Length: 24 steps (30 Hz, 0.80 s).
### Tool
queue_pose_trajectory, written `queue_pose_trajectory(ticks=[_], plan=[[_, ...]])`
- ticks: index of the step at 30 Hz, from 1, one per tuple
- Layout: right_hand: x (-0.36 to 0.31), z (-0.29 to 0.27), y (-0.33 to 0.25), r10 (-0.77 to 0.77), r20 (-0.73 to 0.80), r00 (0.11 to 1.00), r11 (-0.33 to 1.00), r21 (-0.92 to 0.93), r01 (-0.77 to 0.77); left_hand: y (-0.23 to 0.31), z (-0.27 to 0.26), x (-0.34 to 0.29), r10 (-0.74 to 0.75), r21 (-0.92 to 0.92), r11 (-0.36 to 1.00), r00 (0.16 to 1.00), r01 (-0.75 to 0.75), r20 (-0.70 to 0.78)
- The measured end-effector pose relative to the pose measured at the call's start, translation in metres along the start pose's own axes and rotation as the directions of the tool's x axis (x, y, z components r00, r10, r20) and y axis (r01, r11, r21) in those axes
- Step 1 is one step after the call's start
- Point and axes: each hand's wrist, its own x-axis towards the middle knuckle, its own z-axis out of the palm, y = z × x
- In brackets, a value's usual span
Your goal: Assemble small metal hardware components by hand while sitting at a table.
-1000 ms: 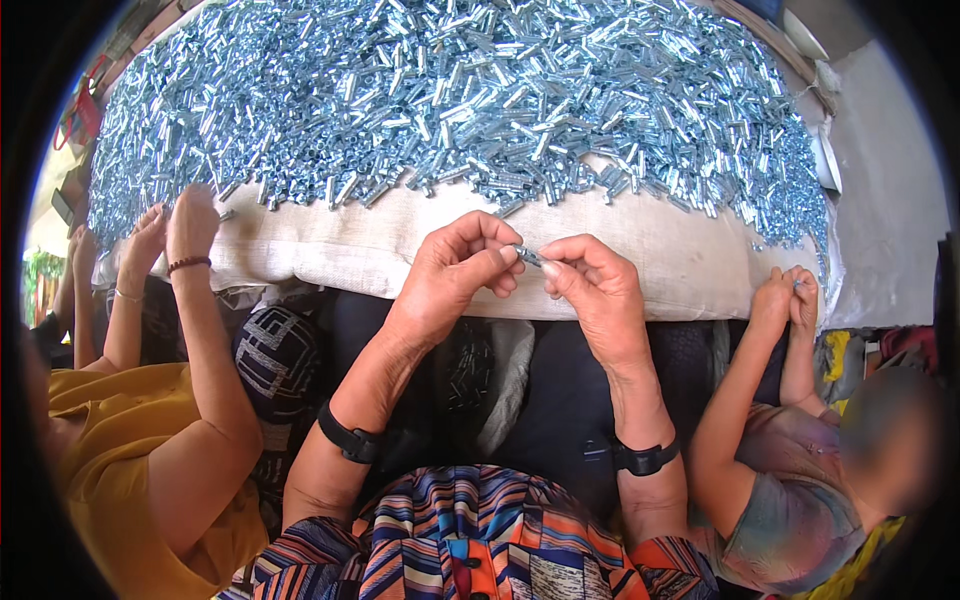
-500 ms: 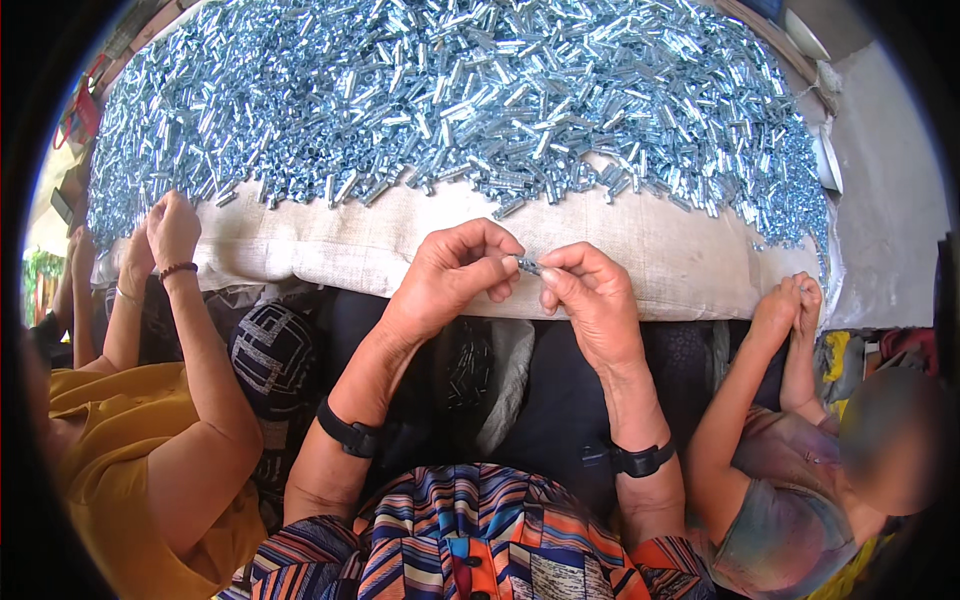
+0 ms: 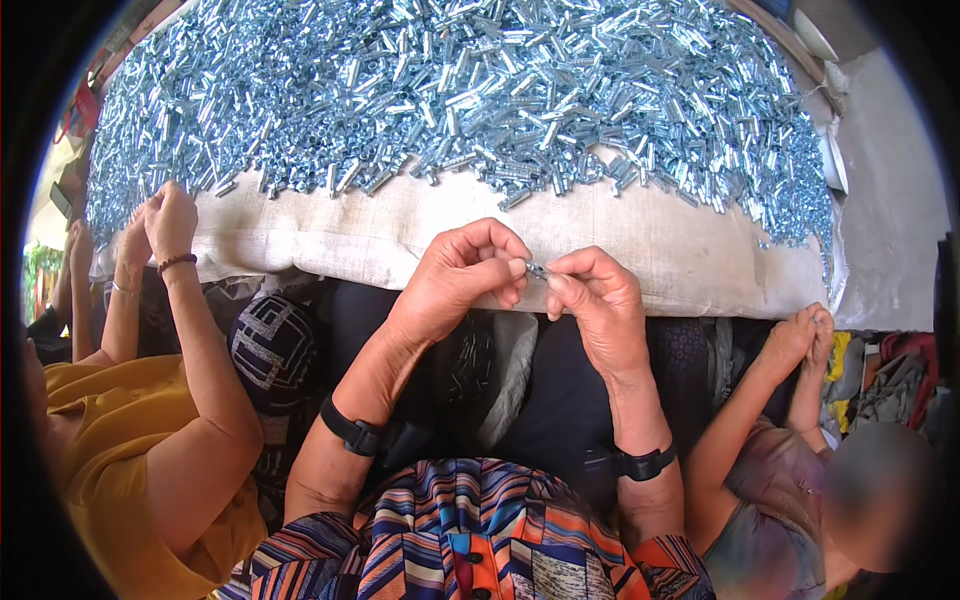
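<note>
Between my two hands, just over the near edge of the cloth-covered table, is a small shiny metal piece (image 3: 537, 270). My left hand (image 3: 468, 268) pinches one end with thumb and forefinger. The other end sits between the thumb and forefinger of my right hand (image 3: 597, 300). My fingertips cover much of it, so its exact kind is hard to make out. Beyond my hands spreads a wide heap of small silvery-blue metal tubes (image 3: 450, 100), lying in all directions.
Pale cloth (image 3: 330, 225) covers the table along its near edge. To my left, a person in a mustard top (image 3: 130, 420) works with raised hands (image 3: 170, 225). Another person's hands (image 3: 800, 340) meet at the table's right corner. A dark patterned cloth (image 3: 270, 340) lies below the edge.
My hands have drawn slightly closer around the metal piece, my right hand shifting a little. The right-hand person's hands have moved down and nearer the edge.
</note>
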Motion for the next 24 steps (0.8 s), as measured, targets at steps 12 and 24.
queue_pose_trajectory(ticks=[12, 24], plan=[[0.007, 0.003, 0.015, -0.182, -0.107, 0.978, 0.746, -0.663, 0.066, -0.014, 0.004, 0.010, 0.393, 0.860, 0.444, 0.917, -0.251, 0.065], [0.038, 0.022, 0.016, -0.378, 0.162, 0.911, 0.437, -0.837, 0.330, 0.017, -0.043, 0.012, 0.643, 0.979, 0.201, 0.750, 0.033, -0.157]])
